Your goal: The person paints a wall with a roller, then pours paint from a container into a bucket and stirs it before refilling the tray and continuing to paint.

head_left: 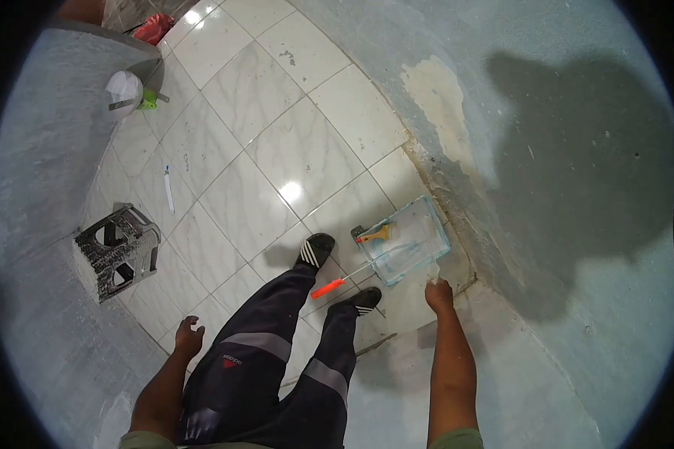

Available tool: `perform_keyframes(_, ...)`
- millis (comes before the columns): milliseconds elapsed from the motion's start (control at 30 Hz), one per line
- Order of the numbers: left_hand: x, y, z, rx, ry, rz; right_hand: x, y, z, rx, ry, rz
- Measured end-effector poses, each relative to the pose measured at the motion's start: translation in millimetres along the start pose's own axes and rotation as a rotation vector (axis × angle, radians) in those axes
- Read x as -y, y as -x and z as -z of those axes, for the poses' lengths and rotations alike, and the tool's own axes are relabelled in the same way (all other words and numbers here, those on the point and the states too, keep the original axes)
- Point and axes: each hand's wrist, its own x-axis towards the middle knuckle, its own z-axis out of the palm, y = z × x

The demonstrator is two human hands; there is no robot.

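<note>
My right hand (439, 296) is closed in a fist just below the near right corner of a blue-rimmed paint tray (439, 223). A small whitish piece pokes out above its fingers; I cannot tell what it is. Across the tray lies a paint roller (327, 289), its orange handle sticking out over the floor toward my feet. A paintbrush (376, 235) with a yellowish handle rests at the tray's left side. On the left, my left hand (190, 335) hangs empty beside my leg, fingers loosely curled and apart.
A dark paint-spattered stool (120, 251) is by the left wall. Farther off are a white bucket (125, 91), a green-handled scraper (148, 99) and a red bag (155, 28). A slim white tool (169, 191) lies on the tiles (225, 187). The blue-grey wall (562, 224) borders the right.
</note>
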Motion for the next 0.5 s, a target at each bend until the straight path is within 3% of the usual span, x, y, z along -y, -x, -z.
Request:
perform_keyframes(133,-11,-19,22,0.044,-0.084,-0.085,-1,33,4,-0.041,-0.058,-0.045)
perform_keyframes(233,1,-50,36,0.013,-0.193,-0.227,-14,76,-12,-0.192,-0.22,-0.13)
perform_keyframes(300,4,-72,49,0.016,-0.16,-0.235,-15,111,-33,-0.446,-0.254,-0.146)
perform_keyframes(433,3,-89,73,-0.027,-0.136,-0.251,10,183,-85,-0.609,-0.587,-0.172)
perform_keyframes(500,26,-99,77,-0.049,-0.12,-0.292,37,211,-100,-0.643,-0.611,-0.198)
